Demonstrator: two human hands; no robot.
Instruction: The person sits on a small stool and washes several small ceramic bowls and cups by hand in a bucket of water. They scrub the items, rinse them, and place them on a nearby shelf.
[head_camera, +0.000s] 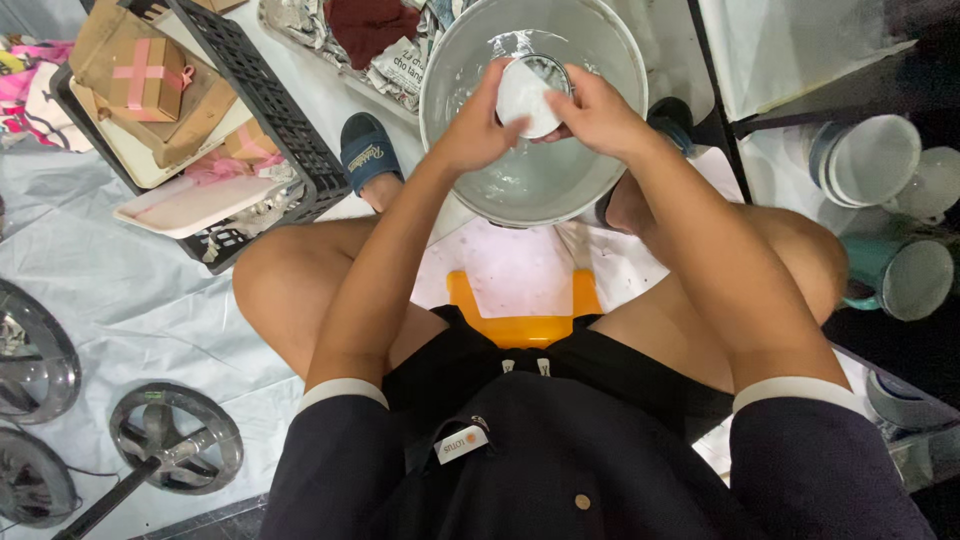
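Observation:
A small white round cup or bowl (525, 95) is held over a large grey basin (610, 50) that has some water in its bottom. My left hand (478, 125) grips the white piece from the left side. My right hand (595, 112) holds it from the right, fingers curled over its rim. Both hands are above the basin's middle. I sit on a low orange stool (520, 325) with my knees spread either side of the basin.
A black crate (270, 110) with cardboard and a tray stands at the left. Mugs and cups (865, 160) sit on a shelf at the right, with a teal mug (905, 275) below them. Metal wheels (175, 435) lie on the grey sheet at lower left. Newspaper-wrapped things (400, 65) lie behind the basin.

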